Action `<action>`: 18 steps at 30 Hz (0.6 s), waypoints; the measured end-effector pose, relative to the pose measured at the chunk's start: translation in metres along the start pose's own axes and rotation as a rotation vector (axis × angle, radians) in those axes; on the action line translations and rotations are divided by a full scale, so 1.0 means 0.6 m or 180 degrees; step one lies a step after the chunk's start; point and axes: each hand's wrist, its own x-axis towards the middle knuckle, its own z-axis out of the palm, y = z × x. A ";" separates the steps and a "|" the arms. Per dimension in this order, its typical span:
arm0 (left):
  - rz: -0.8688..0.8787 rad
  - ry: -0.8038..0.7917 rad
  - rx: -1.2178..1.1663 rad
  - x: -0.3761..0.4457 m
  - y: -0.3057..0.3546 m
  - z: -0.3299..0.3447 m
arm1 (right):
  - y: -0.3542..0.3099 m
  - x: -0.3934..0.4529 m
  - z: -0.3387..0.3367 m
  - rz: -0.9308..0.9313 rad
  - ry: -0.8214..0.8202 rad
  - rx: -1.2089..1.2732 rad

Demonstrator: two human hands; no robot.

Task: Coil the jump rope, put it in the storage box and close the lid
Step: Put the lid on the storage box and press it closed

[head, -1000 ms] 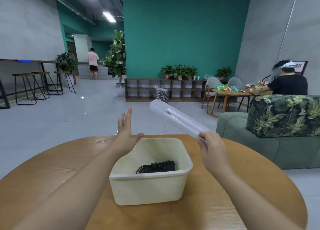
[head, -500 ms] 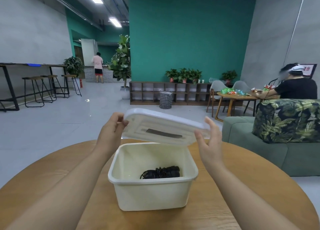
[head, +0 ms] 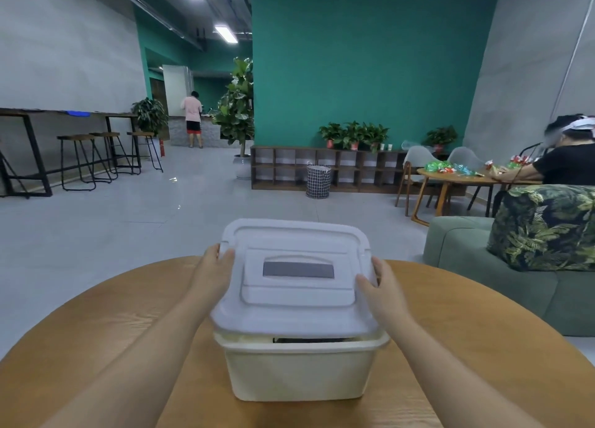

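A cream storage box (head: 299, 373) stands on the round wooden table (head: 467, 347). Its white lid (head: 296, 311) with a grey handle inset lies over the box, the near edge still raised a little above the rim. Through that gap a dark strip of the black jump rope (head: 306, 340) shows inside; the rest of it is hidden. My left hand (head: 214, 274) grips the lid's left edge and my right hand (head: 383, 290) grips its right edge.
A green sofa (head: 483, 266) with a leaf-print cushion stands just right of the table. A seated person works at a small table (head: 457, 178) behind it. A low shelf (head: 322, 170), a basket, plants and bar stools stand farther back across the floor.
The lid went from tilted up in my right hand alone, to held by both hands above the open box, to lowered flat over the box. The rope is now almost hidden.
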 end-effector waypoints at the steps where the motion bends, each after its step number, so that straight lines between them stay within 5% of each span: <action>1: -0.0038 -0.0133 0.0060 -0.004 -0.007 0.005 | 0.001 0.001 0.003 0.0065 -0.0028 -0.0158; 11: -0.0533 -0.0942 0.0874 -0.019 -0.030 0.027 | 0.014 0.021 0.004 0.0440 -0.0575 -0.1262; 18: -0.0603 -0.1229 0.1442 -0.017 -0.076 0.020 | 0.039 0.007 0.002 0.0132 -0.0798 -0.1757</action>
